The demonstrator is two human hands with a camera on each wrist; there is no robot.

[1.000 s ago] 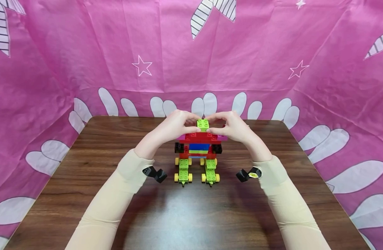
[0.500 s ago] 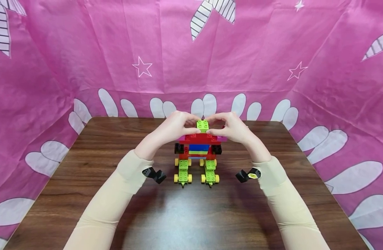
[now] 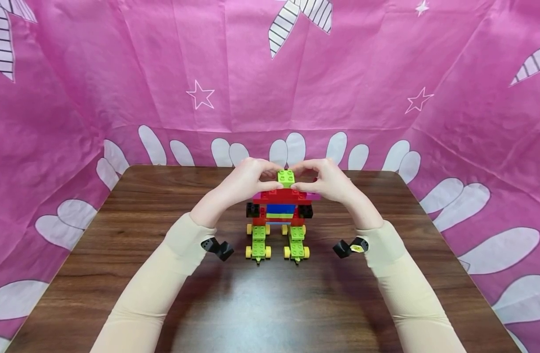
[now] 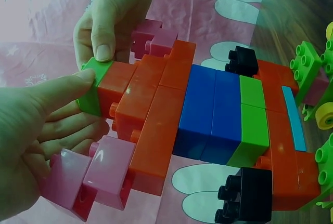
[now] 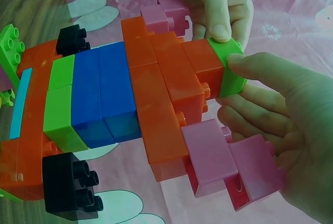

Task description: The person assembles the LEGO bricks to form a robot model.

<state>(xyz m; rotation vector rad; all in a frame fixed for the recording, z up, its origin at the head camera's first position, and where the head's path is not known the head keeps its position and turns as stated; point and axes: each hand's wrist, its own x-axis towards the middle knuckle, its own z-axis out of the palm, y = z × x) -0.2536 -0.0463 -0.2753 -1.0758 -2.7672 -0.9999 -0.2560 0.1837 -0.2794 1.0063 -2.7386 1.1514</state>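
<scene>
A robot-like figure of toy building bricks stands upright mid-table, topped by a light green brick (image 3: pixel 285 178). My left hand (image 3: pixel 247 179) pinches that brick from the left, thumb on its front. From the right, my right hand (image 3: pixel 326 180) pinches the same brick, its thumb close to the other. Beneath it come red bricks (image 3: pixel 281 196), with pink bricks (image 4: pixel 108 172) stepping out at both sides. Blue bricks (image 5: pixel 106 91) and a green layer form the middle. Black bricks (image 3: pixel 253 209) stick out lower down. Two green wheeled bases (image 3: pixel 258 249) with yellow wheels carry the figure.
The brown wooden table (image 3: pixel 120 255) reaches back to a pink patterned cloth (image 3: pixel 243 63) hanging around its back and sides. Black wrist cameras (image 3: pixel 218 248) jut inward from both cuffs, on either side of the wheeled bases.
</scene>
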